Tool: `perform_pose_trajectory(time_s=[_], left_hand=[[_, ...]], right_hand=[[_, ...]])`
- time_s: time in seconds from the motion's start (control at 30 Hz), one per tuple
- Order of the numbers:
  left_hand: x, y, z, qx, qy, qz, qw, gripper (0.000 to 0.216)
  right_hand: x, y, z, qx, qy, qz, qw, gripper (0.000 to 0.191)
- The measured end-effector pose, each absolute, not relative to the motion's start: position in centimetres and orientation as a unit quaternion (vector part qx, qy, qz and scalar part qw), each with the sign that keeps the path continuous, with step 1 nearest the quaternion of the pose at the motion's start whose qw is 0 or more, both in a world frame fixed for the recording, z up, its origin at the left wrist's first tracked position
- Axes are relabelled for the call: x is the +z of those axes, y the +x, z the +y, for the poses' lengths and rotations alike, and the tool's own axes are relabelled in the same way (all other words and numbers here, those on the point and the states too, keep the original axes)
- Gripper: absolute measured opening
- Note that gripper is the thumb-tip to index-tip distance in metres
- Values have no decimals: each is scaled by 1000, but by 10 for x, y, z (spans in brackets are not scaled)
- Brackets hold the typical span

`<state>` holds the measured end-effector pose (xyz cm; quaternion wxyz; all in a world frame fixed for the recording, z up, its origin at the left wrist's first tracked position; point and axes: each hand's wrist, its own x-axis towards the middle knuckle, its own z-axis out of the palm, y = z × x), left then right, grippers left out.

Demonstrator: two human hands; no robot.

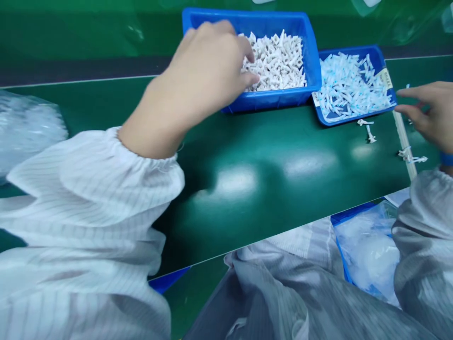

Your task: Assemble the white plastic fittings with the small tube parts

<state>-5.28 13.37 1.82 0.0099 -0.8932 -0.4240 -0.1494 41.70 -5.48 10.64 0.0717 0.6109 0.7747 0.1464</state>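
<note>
My left hand (210,71) reaches over the left side of a deep blue bin (272,98), which holds a heap of small white plastic parts (279,61). Its thumb and forefinger are apart above the heap, with nothing visible between them; the other fingers are partly hidden. At the right edge, my right hand (433,108) has thumb and forefinger apart beside a shallow blue tray (348,118). Small white and light-blue tube-like pieces (350,85) fill that tray. Near it lie small joined white parts (368,130), and another joined piece (412,156) rests below my right hand.
The green work surface (269,208) has a pale strip (403,137) across its right part. A clear plastic bag (28,127) lies at the left. Below the front edge, plastic bags (371,250) sit in a blue container beside my lap.
</note>
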Motion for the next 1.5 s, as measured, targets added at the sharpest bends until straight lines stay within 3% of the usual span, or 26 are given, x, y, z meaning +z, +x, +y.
perform_pose_trajectory(time_s=[0.03,0.2,0.33,0.47,0.63,0.73,0.97,1.17,1.3,1.5], left_hand=[[15,-57,138,-136,-901,-411,1,45],[15,-53,136,-199,-889,-396,-115,11],[24,-41,129,-164,-878,-440,-92,12],[29,-32,123,-153,-863,-472,-93,8],[54,-21,94,-151,-833,-528,-71,26],[76,-15,70,-116,-827,-548,-52,33],[85,1,21,-54,-900,-426,-75,50],[48,2,7,-20,-976,-214,-34,36],[55,1,3,93,-975,-204,-10,29],[80,4,-14,176,-951,-244,-65,36]], right_hand=[[105,401,-43,131,611,777,75,55],[80,359,10,46,588,803,84,33],[68,357,25,26,579,812,68,17],[70,358,21,34,598,801,7,23],[67,356,15,64,632,765,-102,53],[63,354,13,62,655,740,-139,58],[55,346,9,38,682,710,-170,51],[53,336,-3,34,594,781,-187,38],[59,319,-13,0,504,844,-183,28],[55,283,-25,-99,380,906,-159,21]])
